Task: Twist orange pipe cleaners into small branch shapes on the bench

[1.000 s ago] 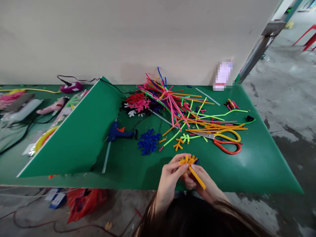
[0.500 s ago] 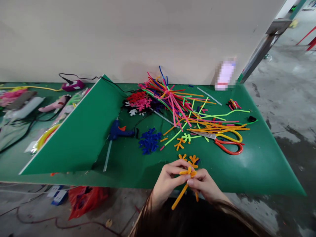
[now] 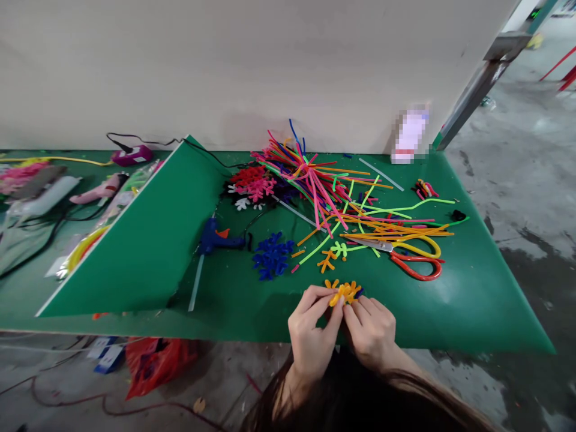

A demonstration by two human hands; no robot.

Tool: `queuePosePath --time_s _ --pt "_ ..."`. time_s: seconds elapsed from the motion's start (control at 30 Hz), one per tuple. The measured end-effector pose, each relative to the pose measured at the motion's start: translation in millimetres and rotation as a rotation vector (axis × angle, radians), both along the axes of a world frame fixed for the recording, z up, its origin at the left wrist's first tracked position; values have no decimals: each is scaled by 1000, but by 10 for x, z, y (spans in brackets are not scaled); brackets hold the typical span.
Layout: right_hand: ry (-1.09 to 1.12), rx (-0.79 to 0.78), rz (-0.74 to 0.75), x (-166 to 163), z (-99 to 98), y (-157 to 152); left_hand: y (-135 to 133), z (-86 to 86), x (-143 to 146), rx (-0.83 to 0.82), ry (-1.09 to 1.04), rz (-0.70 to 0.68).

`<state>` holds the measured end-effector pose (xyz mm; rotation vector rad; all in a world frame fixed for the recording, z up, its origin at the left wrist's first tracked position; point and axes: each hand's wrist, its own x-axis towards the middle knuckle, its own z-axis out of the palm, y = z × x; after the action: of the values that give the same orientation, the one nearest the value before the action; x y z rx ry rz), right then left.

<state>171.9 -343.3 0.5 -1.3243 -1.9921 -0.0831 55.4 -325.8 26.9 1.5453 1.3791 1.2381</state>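
My left hand and my right hand meet at the front of the green table, their fingertips pinching a bent orange pipe cleaner piece. Its branched arms stick out above my fingers, and a small dark blue bit shows at its right side. The lower part of the piece is hidden by my fingers. Just beyond my hands lie a small orange pipe cleaner branch and a lime green one. A cluster of blue pipe cleaner shapes lies to the left of them.
A heap of loose multicoloured pipe cleaners and red-handled scissors lie on the table, with a blue glue gun to the left. A raised green board stands left of it. A wall runs behind; a red bag lies on the floor below.
The long orange stem that hung below my hands is no longer visible. The orange piece is now gathered into a compact shape, and both hands have drawn closer around it.
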Motion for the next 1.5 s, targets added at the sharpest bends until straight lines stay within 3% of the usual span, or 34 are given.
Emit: queuePosePath --time_s 0.07,0.13,0.23,0.3,0.4,0.47,0.6,0.7,0.8,0.97,1.13,1.2,1.3,1.4,1.5 --pt "31 -50 11 -12 22 34 34 -28 -33 -110 -81 -36" --pt "128 -196 71 17 54 69 76 -68 -96 -271 -228 -119" --pt "508 -672 239 121 100 110 115 -126 -178 -439 -468 -191" --pt "798 -923 264 185 106 125 119 -148 -194 -490 -555 -176" --pt "1064 -1005 210 211 58 134 103 -153 -170 -585 -622 -153" --pt "1149 -1062 285 192 7 130 87 -151 -148 -638 -629 -183" --pt "1156 -1173 428 152 -33 106 73 -140 -143 -530 -437 -259" --pt "1107 -1158 409 146 -2 106 83 -107 -168 -372 -263 -292" --pt "987 -1011 379 170 20 125 100 -51 -211 -294 -166 -295" --pt "577 -759 341 207 -1 81 90 -16 -234 -201 6 -337" --pt "91 -219 42 31 -60 -61 -38 -103 -36 -73 128 -92" --pt "48 -132 6 -38 -87 -88 -73 -124 27 -49 119 8" --pt "151 -179 34 -45 -112 -82 -47 -133 0 -128 36 -61" --pt "372 -394 155 36 -100 -55 21 -146 -125 -278 -37 -296" --pt "510 -607 284 115 -55 -44 53 -177 -223 -344 -38 -334"
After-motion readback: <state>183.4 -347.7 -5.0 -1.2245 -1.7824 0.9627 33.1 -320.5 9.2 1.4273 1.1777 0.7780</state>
